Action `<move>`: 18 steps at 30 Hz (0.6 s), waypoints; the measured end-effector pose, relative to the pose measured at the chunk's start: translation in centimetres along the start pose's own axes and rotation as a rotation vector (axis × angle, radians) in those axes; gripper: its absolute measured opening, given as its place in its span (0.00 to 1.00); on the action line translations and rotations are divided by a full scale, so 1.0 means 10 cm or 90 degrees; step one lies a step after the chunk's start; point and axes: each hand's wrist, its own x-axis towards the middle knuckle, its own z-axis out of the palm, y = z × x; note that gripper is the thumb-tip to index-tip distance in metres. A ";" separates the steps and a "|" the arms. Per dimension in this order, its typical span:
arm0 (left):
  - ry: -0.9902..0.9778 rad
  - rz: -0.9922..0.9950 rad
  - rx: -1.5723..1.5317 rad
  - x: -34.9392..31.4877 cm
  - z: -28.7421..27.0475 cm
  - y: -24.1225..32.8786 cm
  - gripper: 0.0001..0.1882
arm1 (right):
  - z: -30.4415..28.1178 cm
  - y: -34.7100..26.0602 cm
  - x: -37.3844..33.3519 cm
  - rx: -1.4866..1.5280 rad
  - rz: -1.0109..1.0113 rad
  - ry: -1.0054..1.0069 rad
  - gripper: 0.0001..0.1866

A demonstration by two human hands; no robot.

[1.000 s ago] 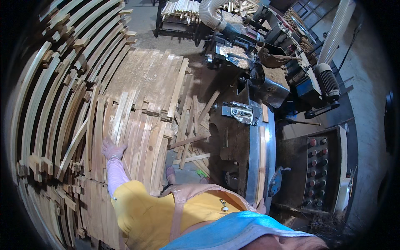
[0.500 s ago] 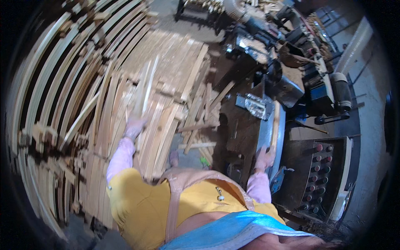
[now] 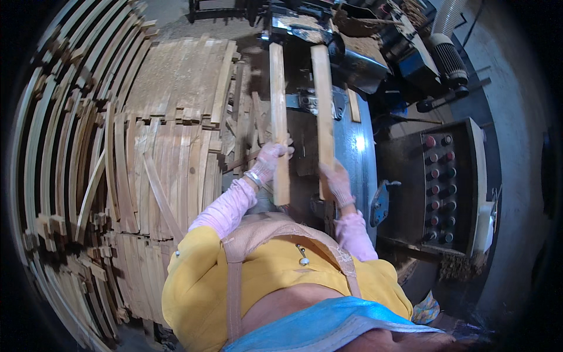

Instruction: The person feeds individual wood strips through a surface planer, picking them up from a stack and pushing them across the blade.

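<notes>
My left hand (image 3: 270, 161), in a pale work glove, is closed around the lower part of a long wooden strip (image 3: 278, 94). The strip points away from me, its near end sticking out below the hand. Farther right, my gloved right hand (image 3: 338, 180) grips a second wooden strip (image 3: 323, 105) near its near end. Both strips run roughly side by side with a gap between them. The right one passes over the left edge of the metal machine table (image 3: 359, 144). Part of my right fingers is hidden behind the wood.
Stacked wooden strips (image 3: 176, 149) spread to my left, with curved rows of lumber (image 3: 64, 129) beyond. A short wooden piece (image 3: 353, 105) lies on the machine table. To the right stands a control panel (image 3: 462, 149) with several buttons. Sawdust-covered machinery (image 3: 302, 26) lies ahead.
My left hand has come right from over the stack to the machine, holding a strip. My right hand has moved left with its strip. The view has turned rightward.
</notes>
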 end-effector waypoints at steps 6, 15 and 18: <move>0.226 -0.079 0.101 -0.20 -0.36 -0.14 0.09 | -1.09 1.25 -0.69 -0.688 -0.176 0.295 0.32; 0.353 0.026 0.360 -0.41 -0.48 -0.03 0.11 | -0.87 0.78 1.37 -0.836 -0.286 0.384 0.09; 0.313 0.055 0.363 -0.49 -0.36 0.17 0.11 | -0.68 0.46 1.96 -0.766 -0.337 0.409 0.08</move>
